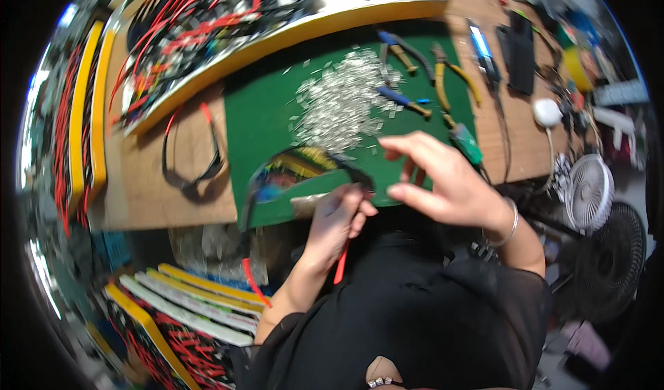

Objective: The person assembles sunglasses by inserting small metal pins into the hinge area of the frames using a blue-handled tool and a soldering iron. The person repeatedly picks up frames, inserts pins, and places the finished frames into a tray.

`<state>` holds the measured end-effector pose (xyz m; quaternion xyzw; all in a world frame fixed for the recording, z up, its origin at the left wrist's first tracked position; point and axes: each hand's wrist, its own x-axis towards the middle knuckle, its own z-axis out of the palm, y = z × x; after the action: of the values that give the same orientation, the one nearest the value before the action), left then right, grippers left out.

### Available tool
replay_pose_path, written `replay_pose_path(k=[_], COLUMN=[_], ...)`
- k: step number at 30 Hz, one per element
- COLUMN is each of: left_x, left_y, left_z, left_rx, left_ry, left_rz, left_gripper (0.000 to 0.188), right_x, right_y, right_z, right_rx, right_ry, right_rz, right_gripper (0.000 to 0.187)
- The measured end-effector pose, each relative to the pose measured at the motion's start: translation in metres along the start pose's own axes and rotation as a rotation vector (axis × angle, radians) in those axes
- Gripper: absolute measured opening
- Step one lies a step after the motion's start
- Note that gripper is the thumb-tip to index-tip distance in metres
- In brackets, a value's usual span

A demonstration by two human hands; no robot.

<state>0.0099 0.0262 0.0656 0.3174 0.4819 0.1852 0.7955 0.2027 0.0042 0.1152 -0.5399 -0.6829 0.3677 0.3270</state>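
Observation:
My left hand (pixel 337 217) is closed on a black wire (pixel 290 156) that arches over the green mat (pixel 263 113), and a red wire (pixel 340 265) hangs from the same fist. Just to the right, my right hand (pixel 443 179) hovers with fingers spread, holding nothing I can see. A metal bangle circles its wrist. Above both hands lies a pile of small silver metal terminals (pixel 342 103) on the mat.
Several pliers and cutters (pixel 443 78) lie at the mat's right side. Bundles of red and black wires (pixel 200 23) fill trays at the top left. A looped black wire (pixel 194 161) rests on the wooden bench. Small white fans (pixel 588 189) stand at the right.

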Motion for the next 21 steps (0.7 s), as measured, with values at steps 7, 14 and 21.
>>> replay_pose_path(k=[7, 14, 21], left_x=[0.001, -0.021, -0.015], left_y=[-0.032, -0.018, -0.025], left_z=[0.003, 0.006, 0.005], left_rx=[0.048, -0.191, -0.169], left_ry=[-0.086, -0.246, -0.186], left_rz=[0.023, -0.094, 0.000], left_gripper=[0.011, 0.035, 0.031], right_x=[-0.001, -0.004, -0.010], right_y=[0.022, 0.038, 0.050], right_z=[0.045, 0.047, 0.055], right_rx=[-0.044, 0.284, 0.225], right_ry=[0.163, 0.245, 0.246], right_rz=[-0.008, 0.230, 0.137], right_gripper=[0.027, 0.016, 0.027])
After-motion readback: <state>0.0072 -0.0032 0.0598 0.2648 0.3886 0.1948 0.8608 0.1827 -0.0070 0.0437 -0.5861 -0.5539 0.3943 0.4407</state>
